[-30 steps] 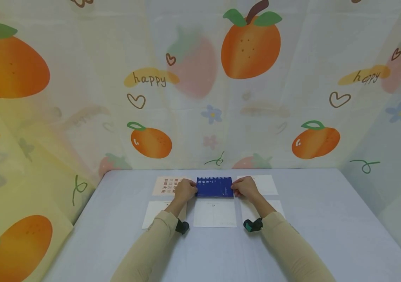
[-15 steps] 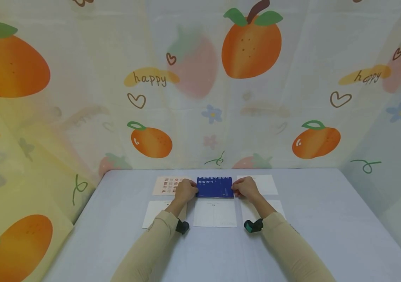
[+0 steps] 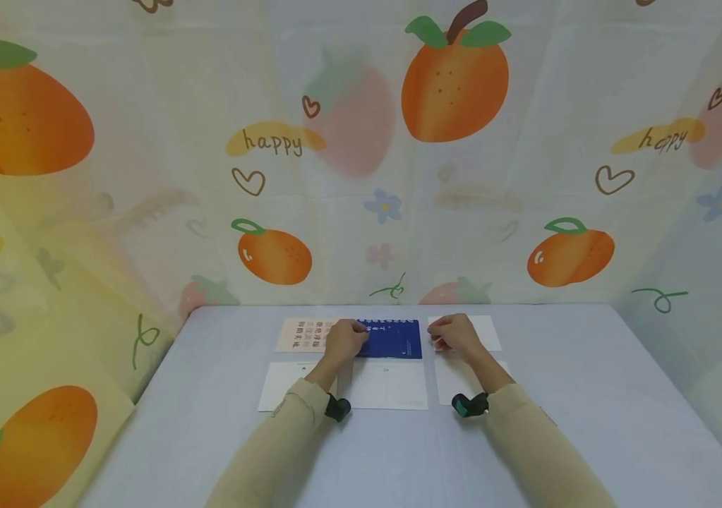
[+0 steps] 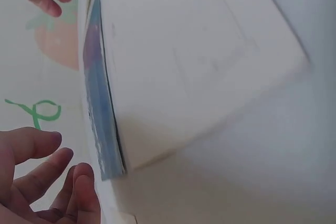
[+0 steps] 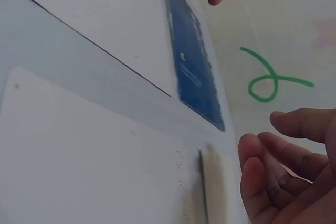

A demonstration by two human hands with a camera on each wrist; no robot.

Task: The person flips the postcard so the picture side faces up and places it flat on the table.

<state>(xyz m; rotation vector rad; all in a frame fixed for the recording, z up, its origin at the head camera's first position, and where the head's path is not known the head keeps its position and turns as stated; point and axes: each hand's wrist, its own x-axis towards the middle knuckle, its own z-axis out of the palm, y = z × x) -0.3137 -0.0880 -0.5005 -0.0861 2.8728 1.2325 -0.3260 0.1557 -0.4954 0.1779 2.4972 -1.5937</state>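
Observation:
A blue card (image 3: pixel 395 340) with white writing and a notched upper edge lies flat in the middle of the back row. My left hand (image 3: pixel 344 340) hovers over its left end, hiding that corner. In the left wrist view this hand's fingers (image 4: pixel 44 171) are loosely bent with nothing between them, apart from the blue strip of the card (image 4: pixel 102 98). Just off the card's right edge is my right hand (image 3: pixel 454 333), over a white card (image 3: pixel 484 331). The right wrist view shows its thumb and fingers (image 5: pixel 299 156) parted and holding nothing.
To the left of the blue card lies a cream card (image 3: pixel 300 335) with reddish-brown characters. White cards form the front row: left (image 3: pixel 281 386), middle (image 3: pixel 389 386) and right (image 3: pixel 456 384). A fruit-print cloth (image 3: pixel 361 233) hangs behind the table (image 3: pixel 164 437).
Both hands have let go of the blue card's side edges. The left hand has shifted right over its left end, the right hand slightly right and up, off it. The card stays in place.

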